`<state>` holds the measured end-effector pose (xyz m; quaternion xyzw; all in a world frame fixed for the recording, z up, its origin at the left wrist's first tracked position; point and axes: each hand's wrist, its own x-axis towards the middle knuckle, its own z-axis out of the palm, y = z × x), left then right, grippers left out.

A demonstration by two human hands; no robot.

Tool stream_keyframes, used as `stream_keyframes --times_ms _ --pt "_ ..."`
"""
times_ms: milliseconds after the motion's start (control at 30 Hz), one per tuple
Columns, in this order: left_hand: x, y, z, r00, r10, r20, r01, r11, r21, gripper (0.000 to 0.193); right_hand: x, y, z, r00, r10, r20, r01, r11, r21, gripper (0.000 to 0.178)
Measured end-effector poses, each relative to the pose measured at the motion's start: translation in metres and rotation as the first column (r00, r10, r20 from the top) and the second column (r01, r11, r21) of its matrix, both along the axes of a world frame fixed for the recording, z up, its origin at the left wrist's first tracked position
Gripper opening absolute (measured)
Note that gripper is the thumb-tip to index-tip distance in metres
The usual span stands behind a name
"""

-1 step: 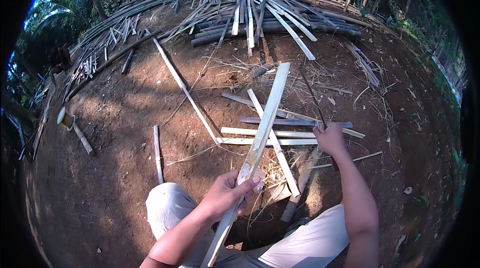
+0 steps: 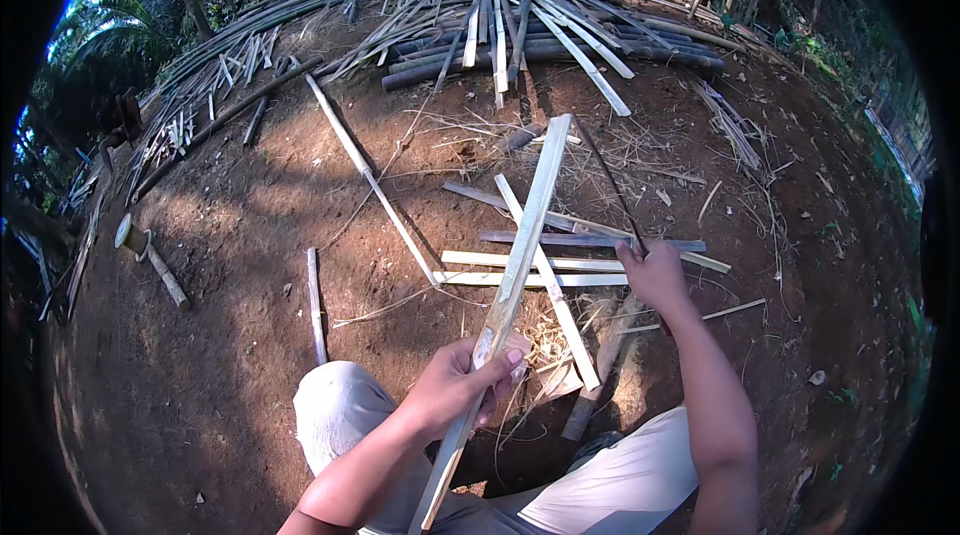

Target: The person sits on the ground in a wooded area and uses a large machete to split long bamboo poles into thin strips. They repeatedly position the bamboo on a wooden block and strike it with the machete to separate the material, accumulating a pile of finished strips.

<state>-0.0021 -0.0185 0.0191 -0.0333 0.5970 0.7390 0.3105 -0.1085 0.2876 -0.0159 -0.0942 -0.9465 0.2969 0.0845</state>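
My left hand point(image 2: 463, 385) is closed around a long split bamboo strip point(image 2: 530, 225), its pale inner face showing. The strip slants from between my legs up and away to the right. In my right hand point(image 2: 655, 275) is a machete point(image 2: 608, 175), its thin dark blade seen nearly edge-on and pointing away to the left. The blade tip is close to the strip's far end; whether they touch I cannot tell. Beneath the held strip lie other split bamboo strips point(image 2: 590, 280), some crossing. Pale shavings point(image 2: 548, 340) are scattered on the ground between my knees.
A large heap of bamboo poles and strips point(image 2: 540, 45) lies at the far side. A mallet-like wooden piece point(image 2: 165, 275) rests on the left. One long thin strip point(image 2: 365, 170) runs across the brown soil point(image 2: 230, 375). A short log point(image 2: 600, 375) lies near my right leg.
My right hand has shifted slightly left, and the machete tip has swung left toward the far end of the bamboo strip. The held strip has tipped slightly left at its far end.
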Motion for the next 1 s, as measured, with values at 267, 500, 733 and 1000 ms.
stream_keyframes --times_ms 267,500,733,1000 --pt "-0.023 0.057 0.014 0.996 -0.079 -0.051 0.078 0.997 -0.010 0.027 0.063 -0.022 0.042 0.991 0.115 -0.064 -0.122 0.986 -0.112 0.037" --pt "-0.031 0.105 0.002 0.992 -0.010 -0.127 0.021 0.996 0.084 0.018 0.101 -0.004 0.043 0.940 0.316 -0.131 -0.295 0.942 0.157 0.020" --pt "-0.030 0.119 0.003 0.989 -0.062 -0.134 0.058 0.998 -0.031 0.009 0.096 -0.010 0.041 0.903 0.376 -0.211 -0.331 0.918 0.218 0.024" --pt "-0.035 0.107 -0.002 0.961 -0.043 -0.272 -0.006 0.984 -0.176 0.017 0.081 -0.021 0.046 0.901 0.362 -0.238 -0.261 0.892 0.368 0.020"
